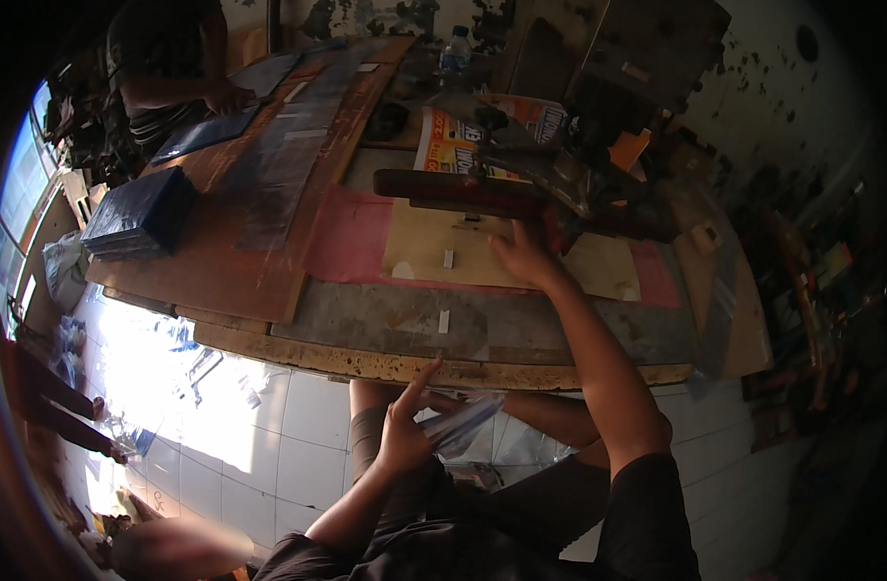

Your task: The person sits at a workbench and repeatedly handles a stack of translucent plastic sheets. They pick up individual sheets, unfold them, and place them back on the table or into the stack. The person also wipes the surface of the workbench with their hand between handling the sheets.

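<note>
Tan board [419, 247], pink sheet [346, 232], dark-red bar [434, 184], greyish packet [460, 422] (stack [138, 218] blue).

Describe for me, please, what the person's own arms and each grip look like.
Short, black, plain-looking sleeves cover the upper arms: left sleeve and right sleeve. The left forearm and right forearm are bare, with no watch or band visible. The left grip and right grip are ungloved hands; any rings would be too small to tell.

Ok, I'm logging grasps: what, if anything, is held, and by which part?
The left grip holds translucent, flat plastic pieces by their left end; whether the right grip holds anything is unclear.
</note>
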Action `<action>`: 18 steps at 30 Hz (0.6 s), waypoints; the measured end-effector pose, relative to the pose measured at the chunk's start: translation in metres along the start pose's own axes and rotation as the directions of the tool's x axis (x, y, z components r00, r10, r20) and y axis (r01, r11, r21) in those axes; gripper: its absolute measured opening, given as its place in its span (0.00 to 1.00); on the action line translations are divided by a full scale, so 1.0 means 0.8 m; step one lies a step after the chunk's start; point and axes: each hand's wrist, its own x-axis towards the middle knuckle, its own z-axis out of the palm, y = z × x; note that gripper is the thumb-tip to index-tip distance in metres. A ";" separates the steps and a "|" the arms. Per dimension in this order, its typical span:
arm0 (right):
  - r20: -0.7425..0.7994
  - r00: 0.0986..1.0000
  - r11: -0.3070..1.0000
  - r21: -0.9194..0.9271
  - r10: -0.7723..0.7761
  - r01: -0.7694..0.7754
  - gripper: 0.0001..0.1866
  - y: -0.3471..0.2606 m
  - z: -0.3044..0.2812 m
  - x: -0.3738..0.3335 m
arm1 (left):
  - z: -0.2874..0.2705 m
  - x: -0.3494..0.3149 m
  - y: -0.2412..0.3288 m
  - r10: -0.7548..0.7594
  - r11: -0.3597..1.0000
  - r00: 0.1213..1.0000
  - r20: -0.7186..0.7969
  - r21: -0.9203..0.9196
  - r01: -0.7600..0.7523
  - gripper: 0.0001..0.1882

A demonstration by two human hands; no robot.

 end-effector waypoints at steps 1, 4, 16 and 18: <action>0.039 0.999 0.999 0.023 0.035 -0.036 0.37 -0.001 -0.002 0.001 | 0.000 0.001 0.000 0.009 1.000 1.000 -0.003 0.009 -0.009 0.49; 0.095 0.990 0.986 0.115 0.108 -0.118 0.33 -0.009 -0.009 -0.002 | 0.000 0.001 0.002 0.018 1.000 1.000 -0.008 0.017 -0.017 0.49; -0.067 0.995 0.981 0.180 0.081 -0.067 0.25 0.006 0.014 0.001 | 0.002 0.001 -0.001 -0.039 0.999 0.999 -0.001 -0.014 0.039 0.51; -0.040 0.994 0.979 0.180 0.106 -0.097 0.23 0.007 0.013 0.001 | 0.001 0.001 -0.001 -0.024 1.000 1.000 0.000 0.008 0.024 0.51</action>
